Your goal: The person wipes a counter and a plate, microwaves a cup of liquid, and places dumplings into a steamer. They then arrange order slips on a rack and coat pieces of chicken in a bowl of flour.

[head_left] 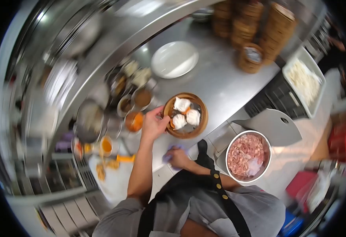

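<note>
Steel counter alongside, the left hand grips the steamer of dumplings, the right hand a cloth; handling the steamer seems the step, calling for a level hold.

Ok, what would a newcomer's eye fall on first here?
Probably the round bamboo basket mid-picture, held at its rim by the left hand, with three white dumplings inside. Next, the metal bowl of pinkish meat to its lower right, then the white plate on the counter.
</note>
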Tool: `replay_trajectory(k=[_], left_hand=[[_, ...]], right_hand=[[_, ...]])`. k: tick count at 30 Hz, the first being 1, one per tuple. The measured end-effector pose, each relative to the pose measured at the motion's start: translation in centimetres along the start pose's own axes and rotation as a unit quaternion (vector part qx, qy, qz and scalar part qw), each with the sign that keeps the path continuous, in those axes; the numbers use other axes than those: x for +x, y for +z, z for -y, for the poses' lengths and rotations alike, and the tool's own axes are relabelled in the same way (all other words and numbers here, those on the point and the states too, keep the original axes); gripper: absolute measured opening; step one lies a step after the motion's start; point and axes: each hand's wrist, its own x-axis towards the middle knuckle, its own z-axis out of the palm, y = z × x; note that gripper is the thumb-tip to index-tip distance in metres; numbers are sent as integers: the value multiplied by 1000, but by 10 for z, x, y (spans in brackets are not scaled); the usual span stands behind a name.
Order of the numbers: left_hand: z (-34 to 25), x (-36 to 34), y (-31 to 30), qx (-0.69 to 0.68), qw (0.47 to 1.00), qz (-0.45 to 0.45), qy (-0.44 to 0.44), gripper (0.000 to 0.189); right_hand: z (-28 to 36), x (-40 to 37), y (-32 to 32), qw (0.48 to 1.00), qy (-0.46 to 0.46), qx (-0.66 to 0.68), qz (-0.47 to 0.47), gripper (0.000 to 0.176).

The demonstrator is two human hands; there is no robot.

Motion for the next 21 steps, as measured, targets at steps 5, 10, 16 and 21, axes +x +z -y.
replay_trajectory(k=[5, 10, 16, 21], left_hand=[[38, -215, -121, 83, 985, -152, -20, 35], [98, -422, -216, 86, 928, -344, -110, 34], [162, -578, -286, 103, 842, -478, -227, 36], [228, -613, -327, 101, 806, -542, -217, 37]], right_hand=[[54, -9, 4, 945, 101, 282, -132, 40], [70, 75, -32, 962, -3, -198, -190, 31], [316, -31, 195, 922, -359, -122, 85, 43], [397, -80, 340, 835, -459, -132, 274, 49]])
